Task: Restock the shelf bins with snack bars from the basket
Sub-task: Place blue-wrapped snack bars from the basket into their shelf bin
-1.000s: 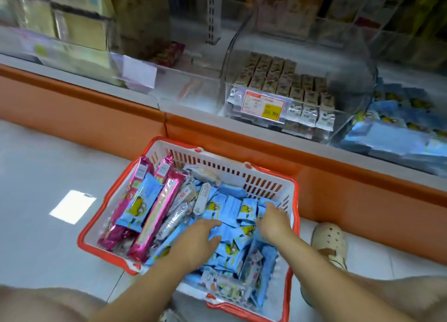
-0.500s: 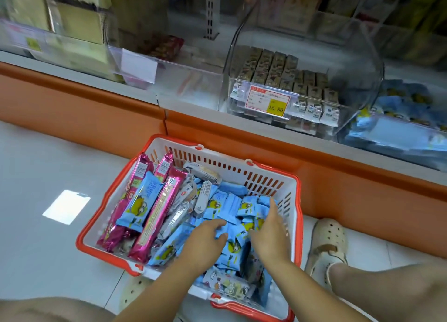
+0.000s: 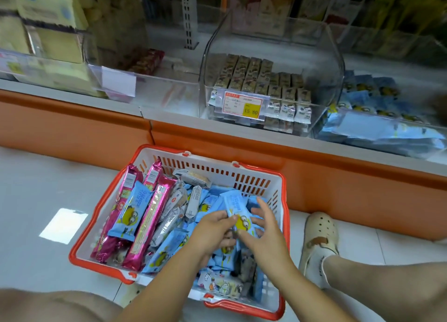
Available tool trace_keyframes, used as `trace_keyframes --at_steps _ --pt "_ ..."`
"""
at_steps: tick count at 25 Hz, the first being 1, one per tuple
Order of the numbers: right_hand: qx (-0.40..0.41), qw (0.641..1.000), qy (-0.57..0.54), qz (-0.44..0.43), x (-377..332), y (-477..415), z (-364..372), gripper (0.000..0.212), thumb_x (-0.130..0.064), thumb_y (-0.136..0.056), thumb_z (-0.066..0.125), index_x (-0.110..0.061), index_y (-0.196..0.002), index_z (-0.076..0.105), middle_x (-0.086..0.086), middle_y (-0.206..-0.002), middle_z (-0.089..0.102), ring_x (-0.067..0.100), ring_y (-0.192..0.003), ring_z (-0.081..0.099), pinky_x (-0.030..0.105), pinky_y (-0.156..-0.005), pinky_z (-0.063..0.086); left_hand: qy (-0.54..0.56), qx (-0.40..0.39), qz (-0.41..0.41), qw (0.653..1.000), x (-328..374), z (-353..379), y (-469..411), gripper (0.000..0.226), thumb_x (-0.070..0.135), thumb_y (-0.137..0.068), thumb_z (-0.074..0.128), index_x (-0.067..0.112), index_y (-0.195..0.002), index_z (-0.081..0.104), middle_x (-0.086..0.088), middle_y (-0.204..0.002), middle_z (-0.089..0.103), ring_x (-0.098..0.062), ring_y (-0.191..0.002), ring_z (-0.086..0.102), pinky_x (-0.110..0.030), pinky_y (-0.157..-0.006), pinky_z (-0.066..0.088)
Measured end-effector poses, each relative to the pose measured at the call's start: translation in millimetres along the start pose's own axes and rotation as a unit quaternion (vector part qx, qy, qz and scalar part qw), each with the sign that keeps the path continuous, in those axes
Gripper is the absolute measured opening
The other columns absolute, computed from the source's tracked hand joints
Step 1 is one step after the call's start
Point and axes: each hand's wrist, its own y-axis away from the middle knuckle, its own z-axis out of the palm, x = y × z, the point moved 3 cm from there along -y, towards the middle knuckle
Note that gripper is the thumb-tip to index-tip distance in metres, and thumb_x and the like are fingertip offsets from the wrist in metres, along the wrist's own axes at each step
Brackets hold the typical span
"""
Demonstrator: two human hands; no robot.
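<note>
Open-topped basket point(image 3: 217, 170) crowded with loose snack bars point(image 3: 130, 210)

White, red-rimmed basket point(image 3: 210, 166) on floor, heaped with blue snack bars point(image 3: 169, 249), 3 pink packs point(image 3: 152, 225) along left side. 1 blue bar point(image 3: 235, 204) upright above the heap. Clear shelf bin point(image 3: 377, 125) behind, holding matching blue bars.

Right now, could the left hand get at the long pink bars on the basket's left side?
Probably yes: the pink bars lie exposed beside the left hand, though it pinches a blue pack it would need to drop.

A shop: price tag point(image 3: 243, 105) on a clear shelf bin point(image 3: 321, 79), shopping basket point(image 3: 256, 174) on the floor.
</note>
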Motion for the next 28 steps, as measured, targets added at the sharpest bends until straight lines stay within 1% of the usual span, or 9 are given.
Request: trace_keyframes --at_steps 2,4,10,12,15,17,19,22,28 --pt "0.006 0.997 -0.055 0.049 -3.4 -3.7 -17.7 0.051 -0.008 -0.089 0.065 -0.025 -0.134 0.048 0.000 -0.117 0.062 0.005 -0.094 0.062 0.011 -0.068 0.048 0.000 -0.025 0.018 1.000 10.6 5.4 6.1 0.015 0.022 -0.096 0.057 0.016 -0.100 0.071 0.001 -0.069 0.060 -0.011 -0.059 0.055 -0.023 -0.063 0.053" --pt "-0.021 0.992 -0.096 0.073 -13.5 -5.0 -33.3 0.036 -0.003 -0.090 0.063 -0.012 -0.124 0.060 0.007 -0.105 0.071 0.012 -0.084 0.068 0.016 -0.065 0.049 -0.018 -0.045 0.048 0.998 26.2 14.6 16.2 0.017 0.022 -0.097 0.056 0.020 -0.107 0.069 0.002 -0.086 0.073 -0.012 -0.076 0.069 -0.022 -0.067 0.054" --pt "-0.068 0.988 -0.128 -0.054 -112.2 -25.3 -122.7 0.025 -0.002 -0.077 0.072 -0.013 -0.100 0.071 0.006 -0.092 0.075 0.011 -0.079 0.069 0.019 -0.065 0.053 -0.152 -0.047 0.295 0.942 141.3 75.3 32.5 0.021 0.017 -0.092 0.062 0.032 -0.105 0.068 0.012 -0.099 0.073 -0.006 -0.086 0.068 -0.025 -0.069 0.057" --pt "-0.025 0.984 -0.135 -0.117 -157.2 -43.2 -168.5 0.026 -0.015 -0.069 0.077 -0.018 -0.094 0.072 0.002 -0.092 0.074 0.008 -0.080 0.067 0.017 -0.064 0.049 -0.233 0.007 0.425 0.875 193.6 102.0 29.5 0.022 0.028 -0.090 0.064 0.035 -0.111 0.065 0.017 -0.103 0.070 0.000 -0.092 0.065 -0.020 -0.078 0.053" --pt "0.134 0.959 -0.182 -0.173 -208.0 -89.6 -252.0 0.017 -0.010 -0.079 0.072 -0.016 -0.095 0.068 0.002 -0.088 0.070 0.020 -0.085 0.060 0.032 -0.073 0.043 -0.406 0.109 0.577 0.700 263.6 141.0 15.3 0.048 0.040 -0.088 0.057 0.027 -0.134 0.053 0.016 -0.126 0.057 0.003 -0.113 0.050 -0.008 -0.097 0.034" --pt "0.223 0.953 -0.130 -0.159 -223.5 -125.4 -298.2 0.023 -0.004 -0.084 0.068 -0.007 -0.108 0.067 0.007 -0.086 0.067 0.023 -0.078 0.059 0.032 -0.071 0.044 -0.507 0.103 0.568 0.639 287.6 159.4 -7.1 0.059 0.044 -0.095 0.050 0.023 -0.148 0.034 0.010 -0.147 0.039 -0.001 -0.134 0.031 -0.010 -0.108 0.017" --pt "0.253 0.960 -0.029 -0.117 -220.0 -162.1 -322.1 0.028 -0.009 -0.085 0.069 -0.002 -0.113 0.068 0.011 -0.084 0.065 0.019 -0.065 0.056 0.027 -0.060 0.043 -0.581 0.081 0.528 0.614 292.5 166.3 -36.1 0.064 0.050 -0.097 0.039 0.026 -0.152 0.019 0.008 -0.159 0.019 -0.004 -0.145 0.014 -0.022 -0.118 0.012" --pt "0.253 0.955 0.150 -0.037 -205.1 -208.4 -329.5 0.028 -0.025 -0.085 0.073 -0.001 -0.099 0.073 0.016 -0.087 0.067 0.024 -0.075 0.059 0.034 -0.066 0.044 -0.604 0.065 0.506 0.613 287.1 165.0 -64.6 0.066 0.063 -0.094 0.022 0.035 -0.153 0.012 0.016 -0.160 0.008 0.000 -0.146 0.005 -0.031 -0.120 0.014" --pt "0.193 0.969 0.142 0.059 -191.7 -246.9 -315.3 0.029 -0.019 -0.075 0.082 0.000 -0.076 0.061 0.013 -0.078 0.064 0.024 -0.068 0.060 0.034 -0.066 0.052 -0.599 0.075 0.527 0.598 284.2 161.3 -71.3 0.062 0.070 -0.091 0.008 0.048 -0.149 0.002 0.037 -0.148 -0.007 0.019 -0.135 -0.008 -0.021 -0.114 0.007"
